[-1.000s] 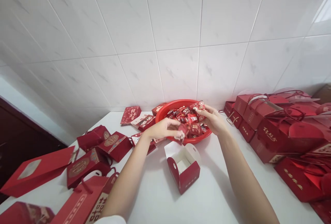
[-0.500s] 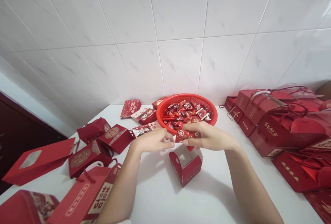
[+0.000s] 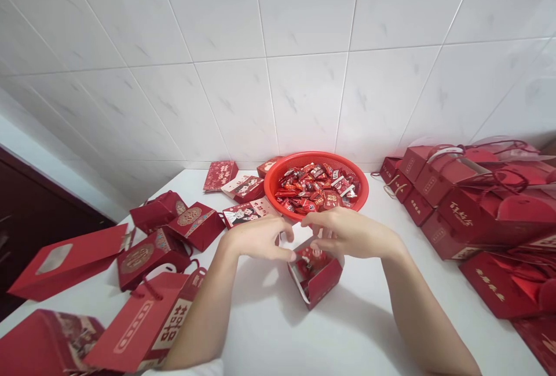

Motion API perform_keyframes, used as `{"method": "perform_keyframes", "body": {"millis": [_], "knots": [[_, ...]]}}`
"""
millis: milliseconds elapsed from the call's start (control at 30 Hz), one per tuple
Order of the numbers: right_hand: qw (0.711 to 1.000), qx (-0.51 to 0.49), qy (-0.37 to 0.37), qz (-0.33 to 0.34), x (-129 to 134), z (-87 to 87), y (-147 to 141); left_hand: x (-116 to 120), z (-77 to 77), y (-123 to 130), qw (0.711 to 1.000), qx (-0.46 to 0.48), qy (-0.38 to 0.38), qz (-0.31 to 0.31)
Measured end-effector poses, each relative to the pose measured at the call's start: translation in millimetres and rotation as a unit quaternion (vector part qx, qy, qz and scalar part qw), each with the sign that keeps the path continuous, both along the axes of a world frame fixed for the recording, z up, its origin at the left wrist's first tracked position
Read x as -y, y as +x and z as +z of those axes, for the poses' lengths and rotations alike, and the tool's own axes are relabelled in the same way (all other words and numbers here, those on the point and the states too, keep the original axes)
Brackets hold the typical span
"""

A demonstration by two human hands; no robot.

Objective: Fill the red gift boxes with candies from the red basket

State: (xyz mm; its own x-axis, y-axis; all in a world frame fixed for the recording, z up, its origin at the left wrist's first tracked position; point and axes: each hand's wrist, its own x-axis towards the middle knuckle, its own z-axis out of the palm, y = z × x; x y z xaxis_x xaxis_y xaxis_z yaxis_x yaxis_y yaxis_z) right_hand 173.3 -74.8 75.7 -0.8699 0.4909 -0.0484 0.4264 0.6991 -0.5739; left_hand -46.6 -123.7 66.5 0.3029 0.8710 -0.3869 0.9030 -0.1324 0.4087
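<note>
Left hand [image 3: 258, 238] and right hand [image 3: 354, 232] bend at the open box [image 3: 325, 282] below picture centre, with a packet [image 3: 313, 263] inside; whether they pinch the flap [image 3: 300, 237], I cannot tell.

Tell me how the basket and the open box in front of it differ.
The basket is round with perforated sides; the box is angular with solid sides. The basket is wider than the box. The basket holds a heap of small wrapped pieces; the box has red patterned contents, number unclear. Both are red, open-topped and on the white table.
</note>
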Motion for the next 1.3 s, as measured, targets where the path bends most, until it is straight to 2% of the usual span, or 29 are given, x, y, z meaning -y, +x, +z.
{"method": "perform_keyframes", "body": {"millis": [200,367,500,600,667,733,800,867,967,1133,1300], "knots": [[0.998,0.019,0.03,-0.046,-0.3,1.7,7.3,4.0,4.5,-6.2,0.999,0.003,-0.035,0.017],[0.996,0.059,0.056,-0.034,2.5,-0.4,13.0,12.0,10.9,0.2,0.999,-0.012,-0.019,-0.026],[0.995,0.099,0.027,-0.007,3.2,-3.8,14.5,18.0,14.3,3.1,0.999,-0.02,-0.016,-0.048],[0.989,0.145,0.012,-0.024,2.3,-2.7,12.5,20.9,16.5,4.2,0.999,-0.017,0.007,-0.05],[0.983,0.173,0.03,-0.056,1.7,-1.0,9.4,21.9,17.7,5.4,0.997,0.003,0.021,-0.073],[0.976,0.198,0.047,-0.076,1.6,0.0,5.4,21.6,17.6,7.0,0.991,0.041,0.018,-0.122],[0.972,0.214,0.049,-0.078,2.0,-0.3,0.9,19.8,15.5,8.9,0.982,0.083,-0.007,-0.172],[0.973,0.216,0.048,-0.067,3.2,-1.5,-3.1,16.8,11.9,11.1,0.975,0.101,-0.029,-0.195],[0.975,0.209,0.061,-0.049,5.8,-2.9,-7.0,11.7,5.9,15.1,0.978,0.088,-0.029,-0.185],[0.986,0.157,0.05,-0.021,5.9,-1.9,-5.4,5.7,0.3,22.2,0.996,0.029,-0.02,-0.083],[0.988,0.137,-0.044,0.048,3.8,-1.9,-1.6,4.2,-4.4,26.5,0.998,-0.028,0.019,-0.061]]}}
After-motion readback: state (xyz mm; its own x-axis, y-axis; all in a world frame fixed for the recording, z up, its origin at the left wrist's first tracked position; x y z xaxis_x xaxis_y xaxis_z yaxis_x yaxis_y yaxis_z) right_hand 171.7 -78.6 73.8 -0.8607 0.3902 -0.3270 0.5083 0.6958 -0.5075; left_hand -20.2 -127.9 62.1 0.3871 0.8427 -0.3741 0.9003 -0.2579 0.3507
